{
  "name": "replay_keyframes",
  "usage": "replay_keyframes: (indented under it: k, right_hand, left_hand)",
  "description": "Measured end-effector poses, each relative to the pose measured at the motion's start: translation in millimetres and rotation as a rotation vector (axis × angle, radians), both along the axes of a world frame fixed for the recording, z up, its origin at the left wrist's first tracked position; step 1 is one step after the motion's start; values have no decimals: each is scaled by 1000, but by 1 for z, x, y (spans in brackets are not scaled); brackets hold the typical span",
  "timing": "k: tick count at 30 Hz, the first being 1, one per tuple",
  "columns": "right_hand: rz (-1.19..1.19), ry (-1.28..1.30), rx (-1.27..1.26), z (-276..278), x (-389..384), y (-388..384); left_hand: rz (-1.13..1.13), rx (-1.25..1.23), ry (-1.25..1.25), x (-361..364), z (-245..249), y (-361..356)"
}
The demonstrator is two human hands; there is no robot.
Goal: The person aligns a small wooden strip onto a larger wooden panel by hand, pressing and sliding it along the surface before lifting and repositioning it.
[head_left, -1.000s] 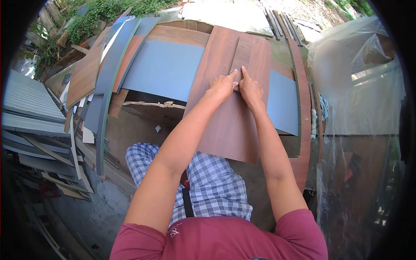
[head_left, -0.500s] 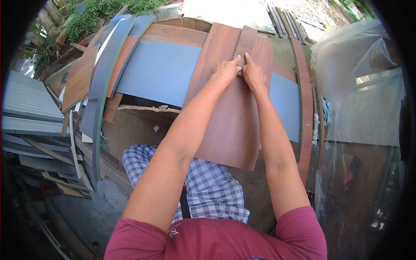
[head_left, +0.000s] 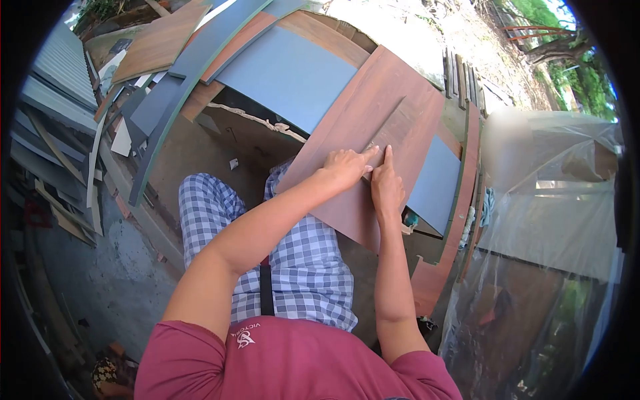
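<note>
A wide reddish-brown wood-grain board (head_left: 373, 93) lies slanted across blue panels, its near end over my lap. On its face rests a narrower, darker wood-grain strip (head_left: 398, 123). My left hand (head_left: 348, 167) grips the strip's near end from the left, index finger stretched along it. From the right, my right hand (head_left: 387, 189) pinches the same end, its index finger pointing forward on the surface. The fingers cover the strip's near edge, and the thumbs are partly hidden.
A blue panel (head_left: 287, 77) lies under the board. Long curved-looking blue strips (head_left: 193, 87) and a brown panel (head_left: 160, 41) lean at the left. Corrugated sheeting (head_left: 63, 73) stands further left. Clear plastic sheeting (head_left: 533, 220) hangs at the right.
Both hands have drawn the strip toward me along the board; its far end now lies inside the board's far edge. The board appears more slanted as the view has turned.
</note>
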State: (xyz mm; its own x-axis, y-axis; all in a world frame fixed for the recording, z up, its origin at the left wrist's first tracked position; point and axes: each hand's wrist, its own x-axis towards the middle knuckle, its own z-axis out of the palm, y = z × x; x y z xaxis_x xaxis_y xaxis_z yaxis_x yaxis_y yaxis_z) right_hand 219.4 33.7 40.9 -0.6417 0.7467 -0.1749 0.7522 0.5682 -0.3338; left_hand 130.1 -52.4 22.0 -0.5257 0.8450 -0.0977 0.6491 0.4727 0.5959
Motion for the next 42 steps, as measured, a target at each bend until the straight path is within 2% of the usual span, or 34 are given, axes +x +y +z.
replay_keyframes:
  k: [7, 14, 22, 35, 37, 42]
  right_hand:
    - [64, 2, -64, 2, 57, -105]
    - [155, 20, -46, 3, 39, -121]
    - [132, 0, 18, -2, -13, -64]
    - [61, 7, 62, -14, -100, 70]
    - [64, 19, 76, -15, -109, 86]
    - [60, 20, 132, -18, -127, 114]
  left_hand:
    - [-10, 4, -78, 50, 13, -116]
    - [34, 8, -65, 35, 17, -136]
    - [55, 23, -30, -10, 10, -76]
    - [33, -161, -52, -91, 17, 69]
    - [51, -211, 34, -99, 14, 88]
    - [65, -146, -35, -116, 6, 118]
